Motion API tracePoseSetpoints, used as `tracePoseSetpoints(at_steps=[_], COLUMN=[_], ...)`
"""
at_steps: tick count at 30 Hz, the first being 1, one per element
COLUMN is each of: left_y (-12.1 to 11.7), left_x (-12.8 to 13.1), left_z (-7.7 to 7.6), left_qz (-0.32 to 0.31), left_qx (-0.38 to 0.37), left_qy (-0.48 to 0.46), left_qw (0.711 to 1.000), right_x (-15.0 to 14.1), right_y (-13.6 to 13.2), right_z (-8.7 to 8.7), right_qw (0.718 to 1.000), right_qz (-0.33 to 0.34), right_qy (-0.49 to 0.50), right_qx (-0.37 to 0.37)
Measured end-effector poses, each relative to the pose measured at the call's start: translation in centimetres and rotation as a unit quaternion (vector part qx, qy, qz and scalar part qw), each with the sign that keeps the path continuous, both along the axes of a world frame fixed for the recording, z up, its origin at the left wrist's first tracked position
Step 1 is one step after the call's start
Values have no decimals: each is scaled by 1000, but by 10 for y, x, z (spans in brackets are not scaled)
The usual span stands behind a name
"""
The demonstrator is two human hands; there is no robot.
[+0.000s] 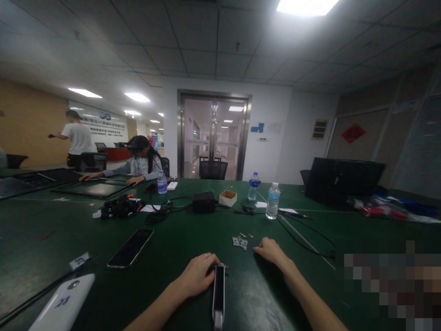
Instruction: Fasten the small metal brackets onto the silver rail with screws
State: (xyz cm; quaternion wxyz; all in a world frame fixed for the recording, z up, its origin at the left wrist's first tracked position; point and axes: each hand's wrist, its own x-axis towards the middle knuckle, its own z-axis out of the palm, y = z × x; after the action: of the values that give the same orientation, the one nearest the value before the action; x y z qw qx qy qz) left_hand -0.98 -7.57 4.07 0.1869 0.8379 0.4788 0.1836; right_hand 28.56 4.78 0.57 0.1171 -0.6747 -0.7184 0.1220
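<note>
My left hand (198, 276) is closed on the far end of a slim white-edged device (219, 294) with a long dark face, which points toward me on the green table. A thin piece juts out sideways at its far end. To the right, my right hand (270, 250) rests low over the table, fingertips pinched on a tiny piece too small to name. Just left of those fingertips lie small grey metal plates with holes (240, 242). Behind the plates are several smaller metal bits (246, 236).
A smartphone (131, 248) and a white device marked 28 (64, 303) lie at left. Farther back are black cables (120, 207), a black box (204, 202), a small open carton (228, 198) and water bottles (272, 202). Another person (143, 161) sits across the table.
</note>
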Motion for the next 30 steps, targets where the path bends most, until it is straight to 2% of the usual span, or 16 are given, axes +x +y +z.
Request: tracePoseSetpoints(at_steps=[9, 14, 17, 21, 25, 30], left_y=[1, 2, 3, 5, 6, 6], left_x=[1, 0, 0, 0, 0, 0], left_z=[-2, -4, -5, -8, -10, -9], left_qz=[4, -1, -4, -7, -7, -10], left_qx=[5, 12, 15, 21, 25, 25], left_qy=[9, 9, 7, 5, 3, 7], left_qw=[1000, 1000, 1000, 1000, 1000, 1000], right_x=[-10, -23, -32, -43, -50, -55], right_y=[-13, -25, -30, -33, -35, -40], right_z=[16, 25, 23, 12, 6, 8], right_qw=[997, 977, 953, 922, 902, 893], right_qz=[57, 186, 257, 311, 329, 326], right_qy=[14, 89, 156, 226, 264, 291], right_qx=[43, 49, 25, -48, -94, -107])
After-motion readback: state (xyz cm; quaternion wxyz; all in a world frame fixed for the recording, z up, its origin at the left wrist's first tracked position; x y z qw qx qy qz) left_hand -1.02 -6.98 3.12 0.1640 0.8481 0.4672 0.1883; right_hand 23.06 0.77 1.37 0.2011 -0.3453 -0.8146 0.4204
